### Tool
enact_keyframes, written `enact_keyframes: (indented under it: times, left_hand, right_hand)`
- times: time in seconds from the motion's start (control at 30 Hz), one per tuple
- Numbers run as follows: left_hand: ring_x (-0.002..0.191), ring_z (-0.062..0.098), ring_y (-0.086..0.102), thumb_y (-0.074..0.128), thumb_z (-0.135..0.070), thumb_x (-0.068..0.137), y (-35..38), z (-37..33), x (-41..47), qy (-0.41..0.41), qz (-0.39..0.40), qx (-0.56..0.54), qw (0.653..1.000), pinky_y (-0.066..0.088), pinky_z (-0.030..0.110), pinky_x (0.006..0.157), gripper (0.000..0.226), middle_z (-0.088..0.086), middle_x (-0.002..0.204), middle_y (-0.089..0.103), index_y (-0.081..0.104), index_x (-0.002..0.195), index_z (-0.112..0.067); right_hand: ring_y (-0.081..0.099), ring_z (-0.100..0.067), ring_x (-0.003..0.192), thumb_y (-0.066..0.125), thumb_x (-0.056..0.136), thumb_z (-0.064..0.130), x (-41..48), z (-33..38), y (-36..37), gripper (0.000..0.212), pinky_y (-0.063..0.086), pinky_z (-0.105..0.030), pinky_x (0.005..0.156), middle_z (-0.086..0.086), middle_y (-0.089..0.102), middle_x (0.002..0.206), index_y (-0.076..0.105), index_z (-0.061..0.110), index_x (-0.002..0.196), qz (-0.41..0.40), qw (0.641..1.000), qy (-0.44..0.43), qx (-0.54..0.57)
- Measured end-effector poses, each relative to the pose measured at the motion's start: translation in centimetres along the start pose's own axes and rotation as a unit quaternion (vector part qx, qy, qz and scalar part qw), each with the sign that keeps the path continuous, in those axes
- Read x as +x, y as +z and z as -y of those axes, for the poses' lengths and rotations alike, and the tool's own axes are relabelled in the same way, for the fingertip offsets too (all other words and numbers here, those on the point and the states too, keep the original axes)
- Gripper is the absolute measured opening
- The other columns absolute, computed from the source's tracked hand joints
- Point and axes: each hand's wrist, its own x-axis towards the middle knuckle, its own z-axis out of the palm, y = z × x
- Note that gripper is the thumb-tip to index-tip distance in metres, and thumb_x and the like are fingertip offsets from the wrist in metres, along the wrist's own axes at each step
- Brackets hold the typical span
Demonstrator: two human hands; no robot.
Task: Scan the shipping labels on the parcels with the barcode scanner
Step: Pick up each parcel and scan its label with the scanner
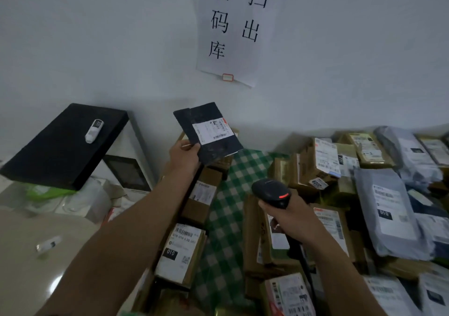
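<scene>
Hands: two, bare-armed, both holding something.
Scanner (271,191): one; black, pistol-shaped, with a red-orange strip lit on its back.
Parcel (216,146) in hand: one.
Label (213,130): one on that parcel.
Heaps on desk: two, split by a bare strip of green checked cloth (226,208). Brown boxes (181,251) run along the left edge, at least three. More boxes and grey bags (388,216) are piled over the right side to the far right corner, too overlapped to count.
Parcel, look: flat, dark navy or black, scuffed and tilted, with a narrower strip down its left side. The white label faces the camera, with a barcode along its lower edge and a red mark at its top corner. The print is too small to read.
Parcel, place: in the air above the far left part of the desk, in front of the wall, clear of both heaps.
Left hand (185,156): clamped on the parcel's lower left corner, thumb on the front face. The parcel stands up and to the right of the hand.
Right hand (289,214): wrapped round the scanner's grip, above the right heap. The scanner head points toward the far left; the parcel is up and left of it, well apart.
Off desk, left: one black box (56,152) with a white tube (94,130) on top; a second tube (48,244) lies on a pale surface nearer the camera.
Wall: one paper sign (233,28) with large black characters.
</scene>
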Motion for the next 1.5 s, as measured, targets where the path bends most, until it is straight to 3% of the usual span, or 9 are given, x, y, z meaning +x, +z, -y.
enact_keyframes:
  times: [0.1, 0.23, 0.43, 0.57, 0.67, 0.83, 1.0, 1.23, 1.5]
  left_hand:
    - [0.099, 0.02, 0.07, 0.076, -0.012, 0.091, 2.4, 0.6, 1.8, 0.007, -0.033, 0.012, 0.999, 0.062, 0.041, 0.088, 0.028, 0.005, 0.112, 0.071, 0.057, 0.106, -0.026]
    - [0.097, 0.013, 0.064, 0.073, -0.014, 0.095, 4.5, 1.2, 2.6, 0.018, -0.062, 0.022, 0.998, 0.05, 0.009, 0.052, 0.044, -0.003, 0.116, 0.064, 0.049, 0.131, -0.021]
    - [0.122, 0.024, 0.062, 0.069, -0.013, 0.097, 7.2, 3.0, 3.3, 0.043, 0.077, 0.173, 0.981, 0.046, 0.026, 0.097, 0.039, 0.006, 0.132, 0.067, 0.061, 0.134, -0.012]
    - [0.121, 0.027, 0.063, 0.07, -0.017, 0.096, 7.0, 4.1, 3.1, 0.069, 0.175, 0.287, 0.939, 0.047, 0.03, 0.099, 0.039, 0.008, 0.128, 0.068, 0.062, 0.133, -0.011]
    - [0.118, 0.02, 0.058, 0.068, -0.018, 0.098, 6.1, 3.7, 2.1, 0.081, 0.189, 0.286, 0.936, 0.048, 0.036, 0.103, 0.068, 0.004, 0.123, 0.062, 0.034, 0.157, -0.013]
    - [0.114, 0.02, 0.062, 0.069, -0.023, 0.098, 4.9, 4.3, -5.3, 0.139, 0.27, 0.305, 0.903, 0.044, 0.026, 0.09, 0.033, 0.0, 0.117, 0.066, 0.064, 0.129, -0.014]
    - [0.081, -0.012, 0.064, 0.072, -0.035, 0.095, 5.7, 8.6, -14.9, 0.085, 0.399, 0.307, 0.86, 0.047, 0.01, 0.069, 0.011, -0.022, 0.089, 0.065, 0.063, 0.092, -0.038]
    - [0.124, 0.009, 0.063, 0.094, -0.054, 0.063, 7.0, 17.3, -16.5, 0.03, 0.413, 0.198, 0.889, 0.056, 0.036, 0.1, 0.084, -0.013, 0.132, 0.067, 0.057, 0.135, -0.033]
    - [0.116, 0.013, 0.06, 0.072, -0.023, 0.095, 5.1, 13.8, -18.5, -0.067, 0.377, 0.177, 0.907, 0.057, 0.024, 0.073, 0.049, -0.015, 0.13, 0.061, 0.054, 0.14, -0.035]
  right_hand:
    - [0.069, -0.019, 0.07, 0.076, 0.094, 0.034, 2.0, -1.0, -0.1, 0.025, 0.063, -0.047, 0.072, -0.012, 0.074, 0.09, 0.061, 0.04, 0.114, 0.003, 1.0, 0.023, -0.012]
    - [0.07, -0.021, 0.075, 0.076, 0.094, 0.03, 2.9, -1.6, -0.1, 0.023, 0.062, -0.048, 0.076, -0.01, 0.072, 0.09, 0.057, 0.042, 0.101, -0.003, 1.0, 0.023, 0.002]
    - [0.069, -0.016, 0.081, 0.075, 0.096, 0.029, 3.4, -1.8, -0.3, 0.027, 0.059, -0.027, 0.064, -0.002, 0.071, 0.098, 0.053, 0.045, 0.099, 0.0, 0.999, 0.04, 0.006]
    - [0.07, -0.015, 0.078, 0.073, 0.096, 0.031, 3.2, -2.1, -0.6, 0.025, 0.05, -0.014, 0.054, -0.001, 0.073, 0.095, 0.057, 0.043, 0.111, -0.005, 0.999, 0.045, -0.008]
    - [0.071, -0.015, 0.073, 0.072, 0.097, 0.032, 2.5, -2.2, -0.9, 0.027, 0.049, -0.013, 0.052, -0.003, 0.073, 0.094, 0.06, 0.035, 0.121, -0.01, 0.999, 0.047, -0.013]
    - [0.069, -0.002, 0.064, 0.071, 0.098, 0.034, 0.0, -2.6, -2.4, 0.027, 0.051, -0.018, 0.056, 0.005, 0.074, 0.096, 0.062, 0.037, 0.123, -0.048, 0.998, 0.042, -0.008]
    - [0.07, -0.004, 0.062, 0.071, 0.098, 0.032, -2.7, -3.9, -3.7, 0.023, 0.05, -0.018, 0.054, 0.005, 0.074, 0.086, 0.066, 0.028, 0.12, -0.085, 0.995, 0.046, -0.016]
    - [0.076, -0.016, 0.081, 0.076, 0.094, 0.035, -5.2, -6.9, -3.9, 0.026, 0.063, -0.041, 0.083, -0.005, 0.079, 0.095, 0.07, 0.033, 0.12, -0.099, 0.993, 0.06, 0.01]
    - [0.068, -0.013, 0.104, 0.08, 0.089, 0.043, -3.9, -10.4, -3.2, 0.041, 0.056, -0.034, 0.089, 0.008, 0.075, 0.111, 0.067, 0.035, 0.127, -0.124, 0.989, 0.081, 0.021]
